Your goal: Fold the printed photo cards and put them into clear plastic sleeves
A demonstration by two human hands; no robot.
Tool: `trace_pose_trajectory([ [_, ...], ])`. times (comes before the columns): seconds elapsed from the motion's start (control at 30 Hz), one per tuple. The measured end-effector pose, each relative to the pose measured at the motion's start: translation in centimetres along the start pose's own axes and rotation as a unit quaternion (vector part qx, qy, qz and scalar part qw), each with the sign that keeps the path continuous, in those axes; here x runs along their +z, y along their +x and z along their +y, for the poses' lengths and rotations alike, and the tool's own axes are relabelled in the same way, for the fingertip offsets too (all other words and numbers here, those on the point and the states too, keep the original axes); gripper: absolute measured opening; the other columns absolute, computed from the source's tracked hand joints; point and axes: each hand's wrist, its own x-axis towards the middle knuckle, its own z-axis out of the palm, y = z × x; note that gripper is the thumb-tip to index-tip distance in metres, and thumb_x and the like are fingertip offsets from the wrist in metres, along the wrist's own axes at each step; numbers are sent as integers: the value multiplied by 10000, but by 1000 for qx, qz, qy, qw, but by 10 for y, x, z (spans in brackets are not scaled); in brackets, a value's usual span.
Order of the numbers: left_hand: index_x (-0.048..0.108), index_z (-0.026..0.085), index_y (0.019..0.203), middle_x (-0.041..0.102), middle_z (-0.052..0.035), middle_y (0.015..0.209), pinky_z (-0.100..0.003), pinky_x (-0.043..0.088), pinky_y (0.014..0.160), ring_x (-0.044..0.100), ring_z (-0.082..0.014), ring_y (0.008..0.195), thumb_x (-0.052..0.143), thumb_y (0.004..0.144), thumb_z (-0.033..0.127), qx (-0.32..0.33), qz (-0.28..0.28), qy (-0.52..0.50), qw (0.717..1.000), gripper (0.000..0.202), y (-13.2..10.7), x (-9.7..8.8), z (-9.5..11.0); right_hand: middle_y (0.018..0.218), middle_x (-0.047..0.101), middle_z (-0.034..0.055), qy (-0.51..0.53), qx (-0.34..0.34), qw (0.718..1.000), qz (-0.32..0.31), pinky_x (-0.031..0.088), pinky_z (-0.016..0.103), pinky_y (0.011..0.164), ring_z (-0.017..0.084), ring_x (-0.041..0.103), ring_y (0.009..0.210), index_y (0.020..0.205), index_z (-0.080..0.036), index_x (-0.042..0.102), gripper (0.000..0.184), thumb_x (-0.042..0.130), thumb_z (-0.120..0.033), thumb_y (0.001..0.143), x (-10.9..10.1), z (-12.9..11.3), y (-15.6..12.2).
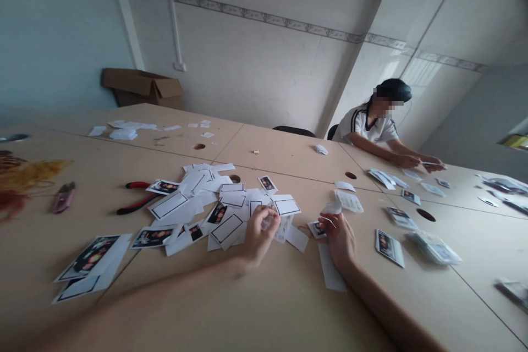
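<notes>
My left hand (260,235) is closed in a pinch at the right edge of a spread heap of printed cards (229,228). Something small and clear shows between its fingers, too blurred to name. To the right, my right hand (340,239) pinches a translucent whitish slip (332,207) by its lower edge. A dark picture card (315,229) lies just left of that hand, and a white paper strip (331,269) lies partly under its wrist. The heap mixes white cards with black-outlined frames and cards with dark pictures.
Red-handled pliers (140,204) lie left of the heap, with a pink cutter (64,198) farther left. Stacked bagged cards (435,247) sit at right. Across the table, a seated person (371,126) handles a card. A cardboard box (142,87) stands behind the table.
</notes>
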Motion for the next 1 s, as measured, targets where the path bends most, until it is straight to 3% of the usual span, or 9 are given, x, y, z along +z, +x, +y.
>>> trace_pose_trajectory([
  [0.27,557,150,824,561,-61,895,-246,449,658,535,-174,862,501,739,354,-59,115,-46,991,229,9,-2,-17,799,646,38,-18,25,999,-15,468,245,515,120,583,594,768,-154,590,308,546,-447,682,2,0,-1],
  [0.47,496,194,1081,472,-79,1112,-246,476,658,532,-176,928,523,717,285,-71,123,-36,989,375,10,-3,-21,728,645,42,-47,16,998,-28,455,223,529,123,590,620,716,-145,617,345,535,-479,687,1,0,-1],
  [0.6,552,172,989,548,-63,1007,-309,441,785,523,-182,953,505,693,162,-32,85,-15,996,299,8,-2,-16,706,645,42,-61,24,997,-28,452,218,517,113,581,576,738,-139,622,375,542,-499,676,1,-1,-2],
  [0.8,573,178,914,548,-53,961,-297,440,772,533,-174,914,498,652,71,45,-65,13,997,293,-3,2,-1,656,627,11,-52,57,997,-28,460,229,462,98,550,490,800,-155,608,402,532,-528,672,4,-5,-6],
  [0.93,585,198,908,533,-53,986,-323,398,854,494,-185,980,512,651,67,76,-63,54,994,298,-7,4,-3,649,610,12,-50,58,997,-26,478,248,470,102,546,494,809,-149,603,415,537,-532,664,6,-7,-7],
  [1.0,573,191,922,536,-51,983,-294,428,804,516,-171,929,516,653,71,62,-68,49,995,299,-6,5,-7,652,598,10,-61,60,996,-24,484,254,474,97,532,494,827,-147,598,426,534,-536,665,6,-6,-8],
])
